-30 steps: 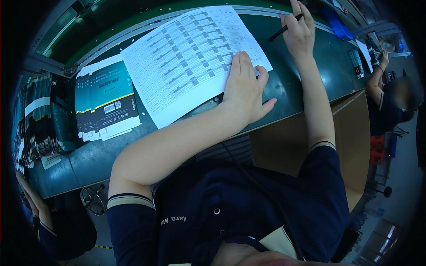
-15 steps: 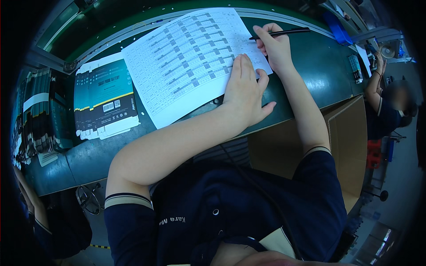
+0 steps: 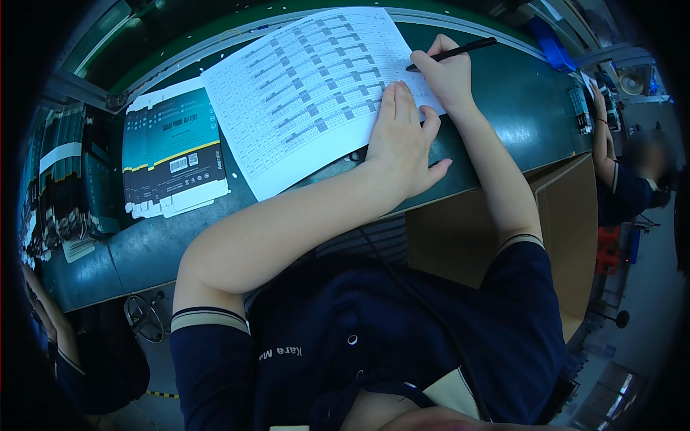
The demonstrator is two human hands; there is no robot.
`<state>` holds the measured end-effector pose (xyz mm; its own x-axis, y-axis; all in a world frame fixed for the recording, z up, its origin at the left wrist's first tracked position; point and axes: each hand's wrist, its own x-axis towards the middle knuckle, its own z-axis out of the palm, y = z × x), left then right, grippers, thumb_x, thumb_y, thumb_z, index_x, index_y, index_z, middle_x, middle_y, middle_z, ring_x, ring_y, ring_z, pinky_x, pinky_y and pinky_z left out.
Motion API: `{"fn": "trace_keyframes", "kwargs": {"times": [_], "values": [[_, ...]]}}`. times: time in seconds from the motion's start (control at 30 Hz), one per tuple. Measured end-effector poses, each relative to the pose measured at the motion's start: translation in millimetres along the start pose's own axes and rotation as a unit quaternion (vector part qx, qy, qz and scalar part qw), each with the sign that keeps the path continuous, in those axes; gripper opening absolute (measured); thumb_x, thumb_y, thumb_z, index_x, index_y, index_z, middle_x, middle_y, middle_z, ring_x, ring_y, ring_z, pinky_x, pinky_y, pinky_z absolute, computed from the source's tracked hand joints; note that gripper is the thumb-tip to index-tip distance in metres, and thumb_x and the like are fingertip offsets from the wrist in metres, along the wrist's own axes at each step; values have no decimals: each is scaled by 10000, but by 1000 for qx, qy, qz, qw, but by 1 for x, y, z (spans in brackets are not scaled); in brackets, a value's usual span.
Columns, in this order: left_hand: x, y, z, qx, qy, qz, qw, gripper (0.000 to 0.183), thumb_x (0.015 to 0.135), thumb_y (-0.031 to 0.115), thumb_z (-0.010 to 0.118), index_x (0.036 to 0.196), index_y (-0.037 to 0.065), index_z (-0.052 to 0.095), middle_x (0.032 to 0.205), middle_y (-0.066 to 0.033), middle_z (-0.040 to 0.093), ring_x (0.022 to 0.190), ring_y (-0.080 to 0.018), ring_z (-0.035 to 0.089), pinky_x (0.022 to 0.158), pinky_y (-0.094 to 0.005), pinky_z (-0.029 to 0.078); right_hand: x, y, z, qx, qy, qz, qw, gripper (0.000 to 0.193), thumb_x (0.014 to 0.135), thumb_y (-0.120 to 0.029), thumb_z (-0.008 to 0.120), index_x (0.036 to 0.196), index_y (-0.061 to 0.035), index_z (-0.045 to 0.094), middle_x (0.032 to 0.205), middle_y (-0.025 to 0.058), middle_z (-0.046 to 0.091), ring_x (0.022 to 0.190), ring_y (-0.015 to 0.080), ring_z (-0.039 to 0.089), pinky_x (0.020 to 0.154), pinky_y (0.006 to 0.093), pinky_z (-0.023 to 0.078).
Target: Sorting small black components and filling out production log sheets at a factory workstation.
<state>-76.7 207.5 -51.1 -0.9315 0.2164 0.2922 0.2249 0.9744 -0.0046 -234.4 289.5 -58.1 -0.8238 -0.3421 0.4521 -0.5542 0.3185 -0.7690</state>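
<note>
The right hand (image 3: 449, 75) grips a black pen (image 3: 471, 47) between closed fingers, tip at the right side of the printed form (image 3: 287, 100) on the green workbench (image 3: 517, 108). The left hand (image 3: 404, 144) rests extended fingers on this form; too light pressure could let it slip.

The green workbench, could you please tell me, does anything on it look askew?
Slightly: left of the printed sheet, the flat teal-and-black cartons lie in an uneven stack, their near edges staggered rather than flush.
</note>
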Motion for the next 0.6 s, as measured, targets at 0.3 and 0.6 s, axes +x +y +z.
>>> {"fn": "trace_keyframes", "kwargs": {"times": [0.3, 0.6], "values": [[0, 0, 0, -1, -1, -1, 1000, 740, 847, 599, 425, 1243, -24, 462, 1284, -398, 406, 1260, -483, 347, 1103, -494, 164, 2, 5, -2, -10, 0, -5, 1000, 304, 674, -140, 714, 589, -41, 440, 529, 24, 496, 487, 76, 472, 446, 250, 382], [0, 0, 0, 4, -3, 1, 1000, 734, 851, 600, 423, 1236, -24, 464, 1282, -397, 408, 1258, -478, 352, 1101, -490, 176, 2, 4, -3, -10, 5, -1, 1000, 299, 683, -137, 711, 594, -37, 444, 525, 28, 497, 479, 81, 483, 445, 249, 382]]}}
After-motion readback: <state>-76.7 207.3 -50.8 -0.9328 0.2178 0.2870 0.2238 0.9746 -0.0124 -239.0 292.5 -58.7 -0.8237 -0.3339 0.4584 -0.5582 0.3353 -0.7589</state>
